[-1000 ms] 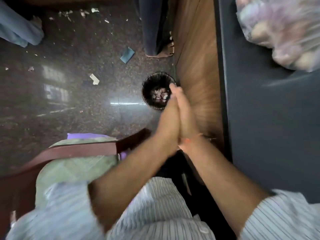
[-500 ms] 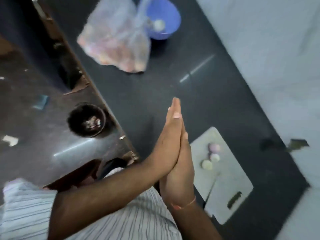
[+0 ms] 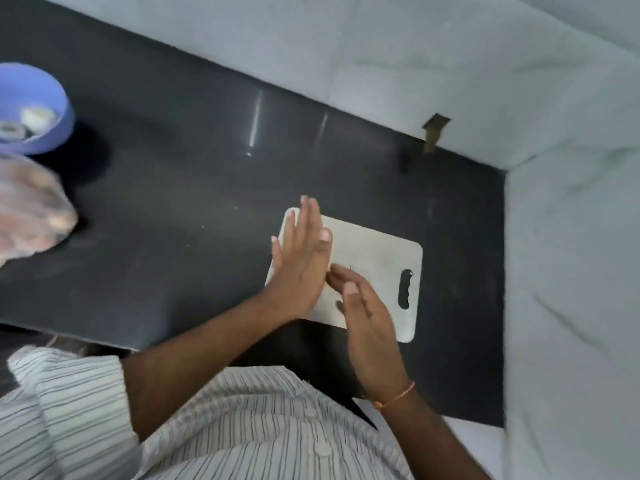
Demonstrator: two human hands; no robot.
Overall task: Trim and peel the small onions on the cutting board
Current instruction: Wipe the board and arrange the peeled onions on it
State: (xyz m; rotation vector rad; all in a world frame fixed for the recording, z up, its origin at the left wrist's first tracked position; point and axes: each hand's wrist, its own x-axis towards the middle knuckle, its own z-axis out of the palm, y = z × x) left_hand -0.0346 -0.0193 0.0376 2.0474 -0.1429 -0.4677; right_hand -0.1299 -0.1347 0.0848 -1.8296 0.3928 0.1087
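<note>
A white cutting board (image 3: pixel 377 251) with a handle slot lies on the black counter (image 3: pixel 194 188). My left hand (image 3: pixel 301 261) is held over the board's left end, fingers straight, holding nothing. My right hand (image 3: pixel 367 317) hovers over the board's near edge, fingers straight and tips near the left palm. Both hands hide the part of the board where the small onions lay; no onion or knife shows now.
A blue bowl (image 3: pixel 52 133) with pale peeled pieces stands at the far left. A clear plastic bag of onions (image 3: pixel 31 209) lies below it. White tiled walls (image 3: pixel 571 271) close the counter at the back and right.
My view swung from the floor bin to the counter. My hands, pressed palm to palm before, have come apart and dropped over the cutting board.
</note>
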